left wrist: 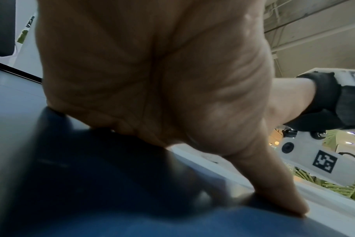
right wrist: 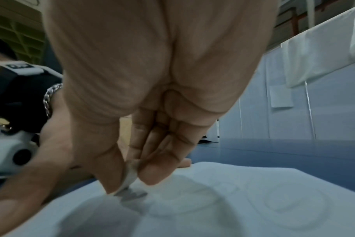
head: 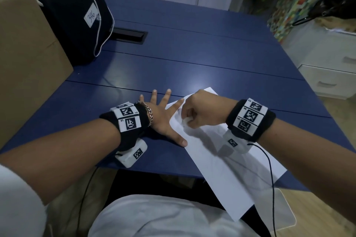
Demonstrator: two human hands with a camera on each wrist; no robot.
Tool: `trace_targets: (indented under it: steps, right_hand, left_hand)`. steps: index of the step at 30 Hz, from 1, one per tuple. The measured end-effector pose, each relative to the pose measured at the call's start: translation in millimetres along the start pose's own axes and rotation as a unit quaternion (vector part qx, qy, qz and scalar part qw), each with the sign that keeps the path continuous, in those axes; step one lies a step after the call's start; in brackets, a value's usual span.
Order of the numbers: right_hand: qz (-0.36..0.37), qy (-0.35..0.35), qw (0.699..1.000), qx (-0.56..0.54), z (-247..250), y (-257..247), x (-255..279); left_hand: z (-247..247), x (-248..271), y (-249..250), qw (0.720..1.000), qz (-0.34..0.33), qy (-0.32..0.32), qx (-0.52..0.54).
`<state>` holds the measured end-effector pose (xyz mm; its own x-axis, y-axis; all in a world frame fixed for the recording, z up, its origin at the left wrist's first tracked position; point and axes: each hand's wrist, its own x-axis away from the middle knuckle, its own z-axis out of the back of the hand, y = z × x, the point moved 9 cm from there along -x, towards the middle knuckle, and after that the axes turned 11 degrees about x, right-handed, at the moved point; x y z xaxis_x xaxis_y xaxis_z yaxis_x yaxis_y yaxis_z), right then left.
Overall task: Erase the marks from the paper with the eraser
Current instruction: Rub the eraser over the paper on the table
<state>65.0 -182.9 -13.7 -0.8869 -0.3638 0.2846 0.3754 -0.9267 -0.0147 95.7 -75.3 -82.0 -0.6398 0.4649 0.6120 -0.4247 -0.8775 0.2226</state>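
Note:
A white sheet of paper [head: 221, 156] lies at an angle on the blue table [head: 173, 59], its near corner hanging over the front edge. My right hand [head: 189, 118] pinches a small white eraser [head: 186, 120] between thumb and fingers, its tip pressed on the paper's upper left part. The right wrist view shows the eraser [right wrist: 130, 181] touching the paper [right wrist: 213, 208], with faint round pencil marks [right wrist: 294, 206] to its right. My left hand [head: 163, 119] lies flat with fingers spread, index fingertip and thumb holding down the paper's left edge; its thumb [left wrist: 274, 189] presses at that edge.
A cardboard box [head: 25, 63] and a black bag [head: 73, 17] stand at the table's left. A black cable hatch [head: 129, 35] is set into the tabletop behind. White drawers [head: 331, 75] stand off to the right. A black cable [head: 269, 169] runs from my right wrist.

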Motion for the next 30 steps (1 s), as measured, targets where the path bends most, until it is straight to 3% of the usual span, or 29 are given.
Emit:
trace_targets:
  steps: [2, 6, 10, 12, 18, 26, 30]
  right_hand:
    - [-0.006, -0.003, 1.0, 0.008, 3.5, 5.5, -4.4]
    - [-0.093, 0.063, 0.994, 0.003, 16.2, 41.9, -11.0]
    - [-0.014, 0.033, 0.999, 0.009, -0.1, 3.8, -2.6]
    - [-0.009, 0.012, 1.0, -0.002, -2.9, 3.6, 2.5]
    - [-0.103, 0.12, 0.985, -0.077, 22.9, 67.9, 39.5]
    - [-0.117, 0.053, 0.99, -0.051, -21.9, 79.8, 90.9]
    - [-0.109, 0.015, 0.992, -0.057, -26.7, 72.3, 95.8]
  left_hand:
    - [-0.1, 0.0, -0.3, 1.0, 0.002, -0.003, 0.0]
    - [-1.4, 0.2, -0.5, 1.0, 0.004, -0.008, 0.001]
    - [-0.8, -1.2, -0.5, 1.0, -0.003, 0.001, 0.0]
    - [-0.6, -2.1, -0.4, 1.0, -0.004, 0.005, -0.002]
    - [-1.3, -1.9, -1.4, 1.0, -0.008, 0.002, 0.004]
    - [0.5, -3.7, 0.7, 1.0, -0.023, 0.005, -0.019]
    - [23.1, -1.8, 31.3, 0.991, -0.117, 0.062, -0.007]
